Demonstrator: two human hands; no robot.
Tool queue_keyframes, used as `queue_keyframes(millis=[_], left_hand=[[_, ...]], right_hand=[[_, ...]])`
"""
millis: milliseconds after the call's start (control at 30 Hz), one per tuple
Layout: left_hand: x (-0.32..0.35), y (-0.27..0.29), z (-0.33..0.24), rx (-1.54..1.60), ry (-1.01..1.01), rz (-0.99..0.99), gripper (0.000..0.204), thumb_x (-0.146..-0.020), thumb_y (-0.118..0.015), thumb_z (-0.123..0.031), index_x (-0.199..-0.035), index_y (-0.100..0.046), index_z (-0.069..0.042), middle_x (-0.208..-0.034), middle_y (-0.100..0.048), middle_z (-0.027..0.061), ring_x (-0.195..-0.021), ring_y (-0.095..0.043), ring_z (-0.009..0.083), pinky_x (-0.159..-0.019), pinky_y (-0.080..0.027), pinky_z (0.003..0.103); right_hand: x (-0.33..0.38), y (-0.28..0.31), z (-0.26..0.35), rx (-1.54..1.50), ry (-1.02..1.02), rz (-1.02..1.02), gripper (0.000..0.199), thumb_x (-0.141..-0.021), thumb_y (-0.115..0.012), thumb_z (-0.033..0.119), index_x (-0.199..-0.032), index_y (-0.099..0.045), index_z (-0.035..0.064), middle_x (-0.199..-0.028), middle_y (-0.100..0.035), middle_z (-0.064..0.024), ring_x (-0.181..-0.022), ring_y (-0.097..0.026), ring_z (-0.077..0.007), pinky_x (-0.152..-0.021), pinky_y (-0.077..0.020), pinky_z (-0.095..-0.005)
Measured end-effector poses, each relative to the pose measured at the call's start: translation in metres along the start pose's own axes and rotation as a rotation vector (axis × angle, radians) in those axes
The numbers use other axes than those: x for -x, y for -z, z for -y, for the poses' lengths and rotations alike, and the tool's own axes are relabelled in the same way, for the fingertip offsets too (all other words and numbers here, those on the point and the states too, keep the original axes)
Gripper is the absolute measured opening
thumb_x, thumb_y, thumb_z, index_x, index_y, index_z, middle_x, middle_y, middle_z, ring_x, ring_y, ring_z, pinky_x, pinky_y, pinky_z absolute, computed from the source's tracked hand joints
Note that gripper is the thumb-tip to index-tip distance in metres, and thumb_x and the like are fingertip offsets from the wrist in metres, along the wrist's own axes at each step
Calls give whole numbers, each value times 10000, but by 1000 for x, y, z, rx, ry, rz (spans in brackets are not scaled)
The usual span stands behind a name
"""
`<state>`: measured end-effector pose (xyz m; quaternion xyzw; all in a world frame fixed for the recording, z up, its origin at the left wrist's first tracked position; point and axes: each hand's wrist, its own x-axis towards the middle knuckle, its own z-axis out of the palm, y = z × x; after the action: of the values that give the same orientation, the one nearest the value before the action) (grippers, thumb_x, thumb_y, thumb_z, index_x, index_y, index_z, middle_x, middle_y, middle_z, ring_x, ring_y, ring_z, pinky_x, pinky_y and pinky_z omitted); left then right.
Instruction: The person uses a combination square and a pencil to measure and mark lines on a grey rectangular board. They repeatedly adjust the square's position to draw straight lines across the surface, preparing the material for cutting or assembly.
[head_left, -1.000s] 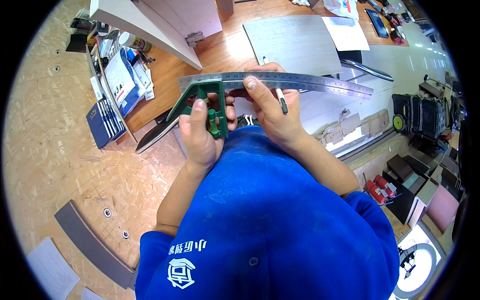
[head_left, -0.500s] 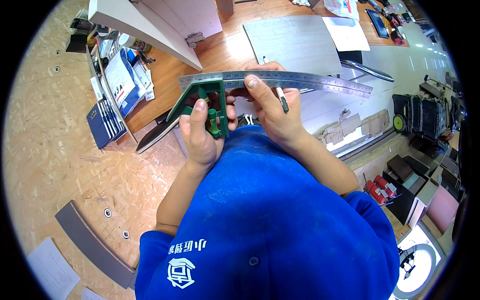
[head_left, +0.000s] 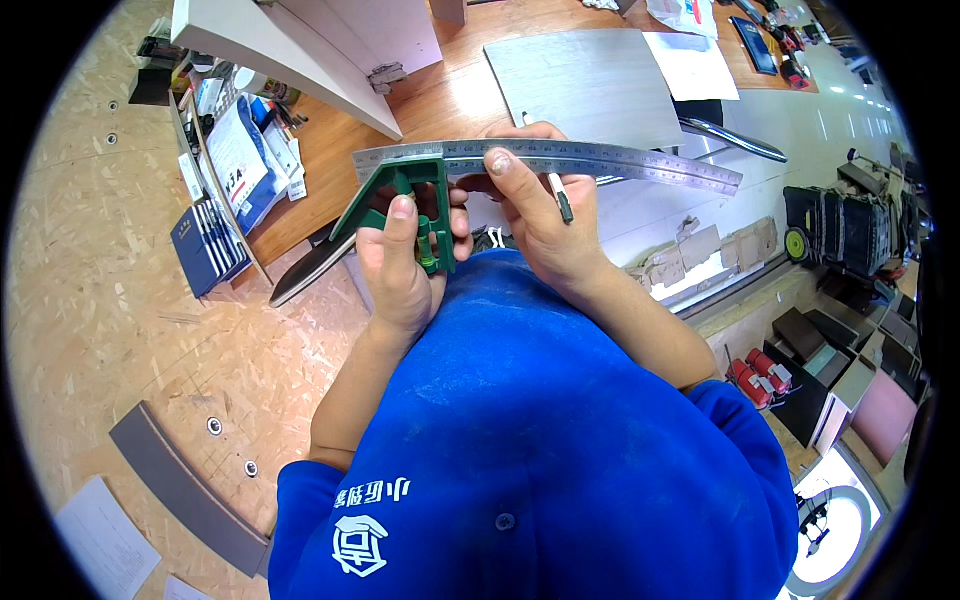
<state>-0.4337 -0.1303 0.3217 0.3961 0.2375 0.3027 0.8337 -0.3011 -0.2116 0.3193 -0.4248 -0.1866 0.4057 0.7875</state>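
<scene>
My left hand is closed around the green head of a combination square, thumb lying on its face near a small spirit level vial. From the head, a steel rule runs to the right, appearing bowed in this view. My right hand pinches the rule, thumb on top and fingers behind. A white marker pen with a dark tip sits between that hand's fingers. The square is held in the air in front of my blue shirt, near the table's edge. Some fingertips behind the rule are hidden.
Ahead is a wooden table bearing a grey board, a paper sheet and an upright pale panel assembly. An open compartment with papers and dark blue booklets is at left. Red fire extinguishers stand at right.
</scene>
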Motion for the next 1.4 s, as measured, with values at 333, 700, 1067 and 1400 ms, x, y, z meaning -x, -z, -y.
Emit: queue_keyframes(millis=[333, 700, 1067, 1400], left_hand=[[-2, 2, 2, -5, -20, 20, 390, -1082, -514, -329, -1215, -588, 30, -1062, -682, 160, -802, -625, 156, -588, -512, 281], [-2, 2, 4, -5, -56, 18, 393, -1059, -579, -339, -1218, -585, 20, -1063, -682, 155, -806, -628, 154, -596, -510, 269], [-1, -1, 3, -24, -50, 6, 397, -1053, -596, -327, -1210, -594, 37, -1064, -681, 156, -810, -618, 157, -581, -497, 268], [-1, 0, 4, 0, -39, 15, 398, -1057, -588, -322, -1222, -585, 40, -1077, -671, 158, -810, -607, 162, -547, -490, 253]], right_hand=[[-1, -1, 0, 5, -36, -19, 287, -994, -679, 190, -1172, -601, -22, -1024, -692, -108, -957, -675, -138, -856, -558, -281], [-2, 0, -2, 19, -24, -10, 277, -994, -682, 197, -1143, -612, -26, -1003, -693, -111, -942, -675, -140, -843, -555, -279], [-2, -1, -2, -36, -49, -31, 196, -995, -689, 171, -1078, -641, 0, -981, -710, -96, -918, -677, -125, -853, -557, -278], [1, -1, -1, -78, -77, -41, 174, -999, -680, 142, -1076, -664, -13, -1015, -725, -120, -960, -692, -151, -910, -577, -321]])
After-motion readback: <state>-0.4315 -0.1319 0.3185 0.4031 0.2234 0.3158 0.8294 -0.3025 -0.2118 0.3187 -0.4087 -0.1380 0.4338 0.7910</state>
